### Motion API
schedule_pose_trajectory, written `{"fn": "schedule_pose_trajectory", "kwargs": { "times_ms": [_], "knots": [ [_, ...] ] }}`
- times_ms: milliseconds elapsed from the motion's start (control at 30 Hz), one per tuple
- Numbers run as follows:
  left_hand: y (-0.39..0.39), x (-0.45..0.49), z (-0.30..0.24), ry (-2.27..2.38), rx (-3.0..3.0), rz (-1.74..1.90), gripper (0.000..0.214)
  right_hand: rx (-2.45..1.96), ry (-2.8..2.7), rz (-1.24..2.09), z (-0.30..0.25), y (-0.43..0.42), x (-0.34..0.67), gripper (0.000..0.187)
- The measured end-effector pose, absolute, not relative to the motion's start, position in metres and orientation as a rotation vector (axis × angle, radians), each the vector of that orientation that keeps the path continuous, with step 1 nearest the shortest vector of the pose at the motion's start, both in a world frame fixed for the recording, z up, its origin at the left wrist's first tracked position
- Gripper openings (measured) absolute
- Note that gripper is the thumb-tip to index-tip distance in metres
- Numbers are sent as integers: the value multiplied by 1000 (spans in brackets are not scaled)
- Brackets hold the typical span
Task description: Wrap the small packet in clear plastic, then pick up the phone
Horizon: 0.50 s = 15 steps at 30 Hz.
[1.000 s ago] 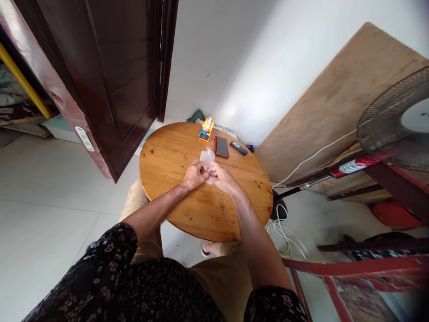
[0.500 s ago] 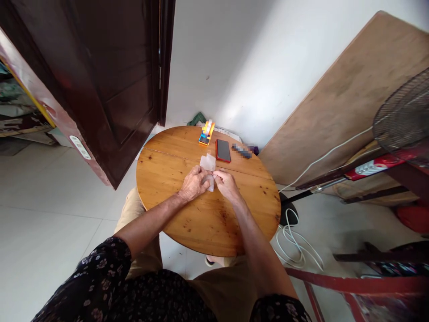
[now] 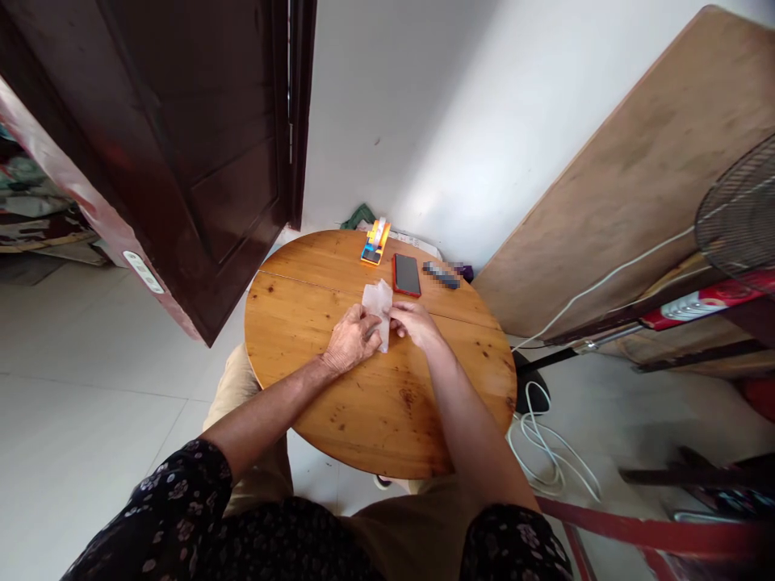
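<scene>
A thin, whitish, slightly see-through sheet (image 3: 377,298), paper or film, lies creased on the round wooden table (image 3: 296,323). My left hand (image 3: 352,339) grips its left side, fingers bent and thumb toward the lower part. At the right edge, my right hand (image 3: 415,323) pinches the sheet between thumb and fingertips, with the other fingers curled. The exact contact under the fingertips is partly hidden.
Beyond the sheet lies a dark-screened phone (image 3: 406,275) in a red case. An orange-and-blue tape dispenser (image 3: 375,244) stands at the far edge, near a pixelated dark object (image 3: 441,275). A fan (image 3: 739,210) and coiled white cable (image 3: 545,448) are at the right.
The sheet's lower part, curled between the hands before, now lies flatter and its upper part is more creased. My right hand has shifted slightly right. The view has turned a little.
</scene>
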<state>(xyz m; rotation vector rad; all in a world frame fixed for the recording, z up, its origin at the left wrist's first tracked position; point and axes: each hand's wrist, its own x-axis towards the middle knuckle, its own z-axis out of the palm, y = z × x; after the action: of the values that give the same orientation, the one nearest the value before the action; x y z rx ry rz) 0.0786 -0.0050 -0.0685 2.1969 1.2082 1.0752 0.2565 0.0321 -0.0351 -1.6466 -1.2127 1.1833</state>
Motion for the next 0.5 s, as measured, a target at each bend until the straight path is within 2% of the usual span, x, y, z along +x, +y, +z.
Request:
{"fn": "schedule_pose_trajectory", "kwargs": {
  "times_ms": [233, 500],
  "knots": [
    [-4, 79, -70, 1181, 2196, 1084, 22, -1579, -1267, 1141, -48, 48, 243, 23],
    [-3, 79, -72, 1203, 2176, 1077, 24, -1525, -1403, 800, -59, 53, 239, 26]
  ]
}}
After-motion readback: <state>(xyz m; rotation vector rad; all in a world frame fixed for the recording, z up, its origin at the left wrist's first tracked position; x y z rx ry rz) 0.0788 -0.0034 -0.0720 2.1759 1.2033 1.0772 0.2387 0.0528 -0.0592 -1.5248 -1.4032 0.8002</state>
